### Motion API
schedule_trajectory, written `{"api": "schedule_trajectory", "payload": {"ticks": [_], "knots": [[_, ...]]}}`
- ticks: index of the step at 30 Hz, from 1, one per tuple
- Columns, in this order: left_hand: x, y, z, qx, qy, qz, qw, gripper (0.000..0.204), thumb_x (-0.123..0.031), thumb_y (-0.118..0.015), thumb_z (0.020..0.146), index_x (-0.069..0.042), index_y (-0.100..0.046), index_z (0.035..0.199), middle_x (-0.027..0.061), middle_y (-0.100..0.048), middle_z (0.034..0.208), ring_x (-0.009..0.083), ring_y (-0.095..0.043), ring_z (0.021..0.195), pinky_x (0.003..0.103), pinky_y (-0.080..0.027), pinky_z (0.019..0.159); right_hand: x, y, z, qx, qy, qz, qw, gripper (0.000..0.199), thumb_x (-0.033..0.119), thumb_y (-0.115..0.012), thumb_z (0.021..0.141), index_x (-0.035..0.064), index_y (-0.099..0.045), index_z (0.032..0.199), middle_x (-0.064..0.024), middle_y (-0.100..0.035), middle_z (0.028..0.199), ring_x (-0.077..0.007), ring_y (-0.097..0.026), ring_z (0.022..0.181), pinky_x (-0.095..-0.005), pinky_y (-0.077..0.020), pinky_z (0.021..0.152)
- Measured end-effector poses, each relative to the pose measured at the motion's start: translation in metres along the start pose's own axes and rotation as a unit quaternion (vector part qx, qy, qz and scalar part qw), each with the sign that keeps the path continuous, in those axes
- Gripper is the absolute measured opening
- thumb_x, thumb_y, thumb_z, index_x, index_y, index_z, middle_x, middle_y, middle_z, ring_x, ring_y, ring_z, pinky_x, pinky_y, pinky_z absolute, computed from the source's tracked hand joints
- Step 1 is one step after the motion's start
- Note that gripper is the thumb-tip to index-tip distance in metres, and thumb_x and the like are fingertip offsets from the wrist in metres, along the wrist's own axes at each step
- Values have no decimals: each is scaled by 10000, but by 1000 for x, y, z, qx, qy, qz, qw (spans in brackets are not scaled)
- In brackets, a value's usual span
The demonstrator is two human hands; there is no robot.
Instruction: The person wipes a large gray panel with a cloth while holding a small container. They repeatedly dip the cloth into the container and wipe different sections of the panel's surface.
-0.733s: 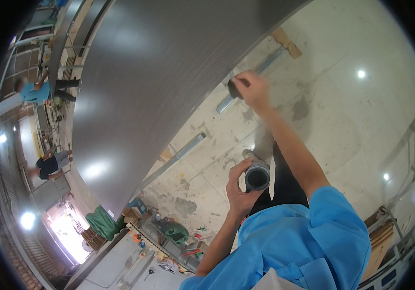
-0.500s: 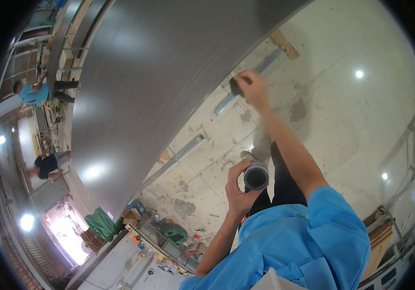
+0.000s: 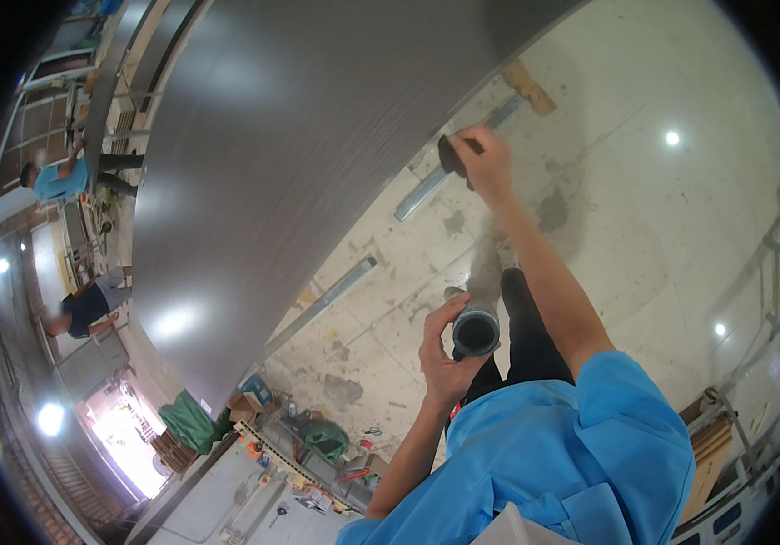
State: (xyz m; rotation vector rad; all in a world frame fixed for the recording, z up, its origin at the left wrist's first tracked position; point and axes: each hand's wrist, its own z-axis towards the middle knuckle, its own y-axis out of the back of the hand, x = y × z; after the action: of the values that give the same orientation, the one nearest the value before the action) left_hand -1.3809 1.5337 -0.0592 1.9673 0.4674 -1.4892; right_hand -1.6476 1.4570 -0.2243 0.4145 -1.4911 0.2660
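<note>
Two grips filled, one shifted slightly

Our right hand (image 3: 487,168) pinches a dark piece (image 3: 455,158) between its fingers; we cannot tell what kind of thing it is. Our left hand (image 3: 444,352) curls around a grey cylinder (image 3: 476,333), its round, dark opening facing up toward us. Compared with the earlier frames, our right hand has drawn the dark piece a little farther from the edge of the large dark grey panel (image 3: 263,145), while our left grip on the cylinder looks the same.

We hold the cylinder in front of our blue shirt (image 3: 544,454), near our black trousers (image 3: 528,338). Past the dark piece, a metal bar (image 3: 422,195) lies on the pale floor (image 3: 644,227), with a brown piece (image 3: 531,88) by its far end. Another bar (image 3: 344,285) lies nearer to us. Far to our left are a person in light blue (image 3: 61,183) and one in a dark top (image 3: 88,311).
</note>
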Motion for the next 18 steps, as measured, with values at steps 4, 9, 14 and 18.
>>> {"api": "schedule_trajectory", "payload": {"ticks": [4,9,14,18], "knots": [[-5,-6,4,5,-4,-1,1000,885,35,-981,721,-69,-524,1471,206,-594,1540,317,-584,1443,459,-467,1227,2,3,4,101,73,-34,992,132,160,-811,949,36,-791,990,-120,-787,957,-235,-754,858,-336,-581,791],[-11,-15,7,-9,-5,-21,1000,876,40,-976,723,-64,-525,1467,212,-594,1535,319,-580,1447,458,-468,1225,2,17,29,-22,1,-18,1000,132,173,-806,960,47,-797,998,-117,-796,946,-221,-744,798,-331,-581,744],[-12,-13,11,7,-10,-7,1000,877,42,-981,716,-68,-531,1461,209,-596,1534,316,-583,1444,454,-472,1217,4,24,27,55,-25,-44,997,123,161,-788,969,42,-784,1003,-117,-789,951,-232,-749,824,-344,-582,768],[-9,-8,21,27,-16,1,999,873,40,-984,716,-74,-537,1458,206,-598,1532,309,-587,1437,448,-475,1211,5,17,15,160,34,-68,984,108,153,-802,965,56,-773,1000,-123,-793,980,-273,-767,874,-363,-586,789]]}}
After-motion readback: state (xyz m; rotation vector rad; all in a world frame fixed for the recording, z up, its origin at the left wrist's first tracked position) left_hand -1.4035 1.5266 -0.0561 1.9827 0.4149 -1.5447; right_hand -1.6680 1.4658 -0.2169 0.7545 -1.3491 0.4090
